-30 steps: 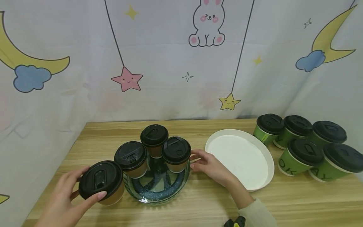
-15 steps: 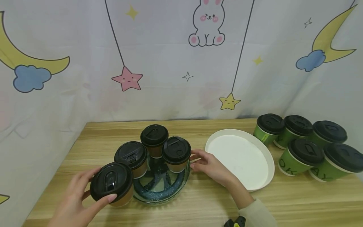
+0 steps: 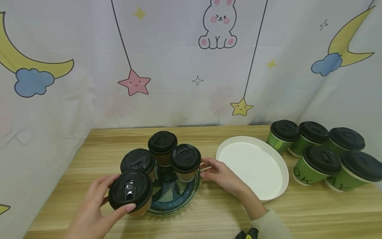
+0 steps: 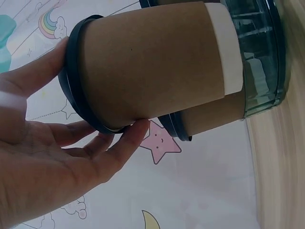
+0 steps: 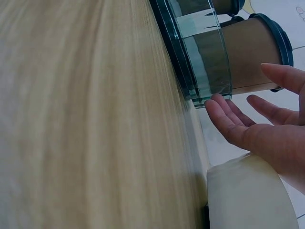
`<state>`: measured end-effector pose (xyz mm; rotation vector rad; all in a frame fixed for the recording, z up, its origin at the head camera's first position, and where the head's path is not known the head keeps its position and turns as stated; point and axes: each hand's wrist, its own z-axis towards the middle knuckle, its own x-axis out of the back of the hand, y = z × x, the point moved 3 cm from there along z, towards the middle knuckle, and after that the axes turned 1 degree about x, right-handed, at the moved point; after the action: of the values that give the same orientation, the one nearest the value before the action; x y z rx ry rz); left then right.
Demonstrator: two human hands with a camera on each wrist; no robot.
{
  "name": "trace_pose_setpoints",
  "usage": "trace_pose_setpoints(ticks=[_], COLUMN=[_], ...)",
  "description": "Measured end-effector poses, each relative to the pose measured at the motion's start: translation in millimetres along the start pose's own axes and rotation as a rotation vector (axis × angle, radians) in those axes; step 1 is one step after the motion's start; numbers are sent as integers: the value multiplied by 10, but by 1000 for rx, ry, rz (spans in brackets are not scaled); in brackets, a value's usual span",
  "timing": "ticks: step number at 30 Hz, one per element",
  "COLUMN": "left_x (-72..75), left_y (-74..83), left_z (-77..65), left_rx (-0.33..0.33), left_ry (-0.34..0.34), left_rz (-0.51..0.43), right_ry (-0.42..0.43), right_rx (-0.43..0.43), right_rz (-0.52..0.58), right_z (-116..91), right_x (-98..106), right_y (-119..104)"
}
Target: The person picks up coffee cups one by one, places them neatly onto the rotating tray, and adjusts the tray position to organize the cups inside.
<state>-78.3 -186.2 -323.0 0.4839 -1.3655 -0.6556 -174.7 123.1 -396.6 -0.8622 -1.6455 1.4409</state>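
My left hand grips a brown paper cup by its black lid, thumb on one side and fingers on the other. In the left wrist view the cup is off the table, beside the wall of a clear glass dish. Three more brown cups with black lids, a left one, a back one and a right one, stand in the dish. At the dish's right rim rests my right hand, its fingers loosely bent and fingertips touching the glass.
A round white tray lies to the right of the dish. Several green cups with black lids stand at the right end of the wooden table. A patterned cloth hangs behind. A small black and yellow object shows at the front edge.
My left hand has carried its cup rightward, from left of the dish to over its front left rim. The right hand and the other cups have stayed put.
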Motion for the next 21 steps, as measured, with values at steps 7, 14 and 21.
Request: trace_pose_setpoints(ticks=[7, 14, 21], left_x=[-61, -130, -177], left_y=[94, 166, 220], left_z=[22, 49, 74], left_rx=[13, 5, 18], left_ry=[-33, -64, -83], left_rz=[-6, -18, -44], right_ry=[-2, 0, -4], right_rx=[2, 1, 8], right_rz=[2, 1, 2], right_z=[0, 6, 8], right_x=[1, 4, 4], right_y=[4, 15, 23])
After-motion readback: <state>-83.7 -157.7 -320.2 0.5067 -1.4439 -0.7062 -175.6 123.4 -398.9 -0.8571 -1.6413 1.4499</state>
